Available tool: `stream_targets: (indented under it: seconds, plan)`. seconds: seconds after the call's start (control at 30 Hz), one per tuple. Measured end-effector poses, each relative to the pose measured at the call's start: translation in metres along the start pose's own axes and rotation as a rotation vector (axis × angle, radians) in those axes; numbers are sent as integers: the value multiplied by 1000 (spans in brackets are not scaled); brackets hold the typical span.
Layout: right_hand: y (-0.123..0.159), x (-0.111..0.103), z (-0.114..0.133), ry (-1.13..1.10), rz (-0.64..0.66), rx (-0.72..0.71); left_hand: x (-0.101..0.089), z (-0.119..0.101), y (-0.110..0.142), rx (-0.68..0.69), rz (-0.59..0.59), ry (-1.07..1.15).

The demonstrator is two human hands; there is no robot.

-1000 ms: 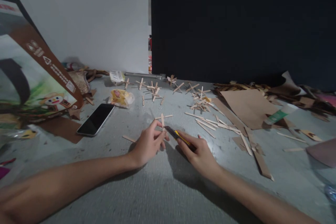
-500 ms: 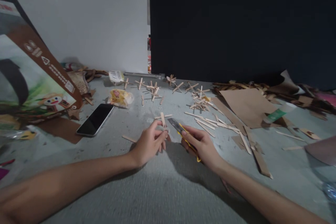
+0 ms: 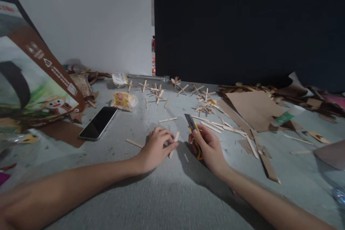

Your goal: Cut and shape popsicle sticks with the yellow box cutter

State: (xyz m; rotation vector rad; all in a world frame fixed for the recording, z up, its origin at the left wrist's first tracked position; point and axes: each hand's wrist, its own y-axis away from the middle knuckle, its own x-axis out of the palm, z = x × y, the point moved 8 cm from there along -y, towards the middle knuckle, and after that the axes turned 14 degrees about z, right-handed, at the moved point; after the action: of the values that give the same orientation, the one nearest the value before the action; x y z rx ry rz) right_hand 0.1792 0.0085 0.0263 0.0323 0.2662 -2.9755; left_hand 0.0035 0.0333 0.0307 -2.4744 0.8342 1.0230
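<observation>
My left hand is low over the table, thumb and fingers closed on a flat wooden craft stick that points up and to the right. Part of that stick is hidden behind the fingertips. In my right hand is a yellow and black utility knife, its blade end up and leaning slightly left. The blade is apart from the held stick. Another craft stick lies just beyond my left hand, and one more lies to its left, partly under the hand.
Crossed stick pieces stand along the back, with loose sticks to the right. A phone, a yellow packet and a printed bag are on the left. Brown cardboard and a glue stick lie right.
My left hand has lowered the stick and turned it from upright to slanting right. My right hand has swung the knife from leaning left to nearly upright, a little further right.
</observation>
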Motion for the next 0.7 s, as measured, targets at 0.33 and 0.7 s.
stream_targets:
  seconds: [0.33,0.7]
  plan:
    - [0,1,2,53,2,11,3,-2,5,-3,-6,-167]
    - [0,3,-3,21,20,30,8,-13,4,24,70,-206]
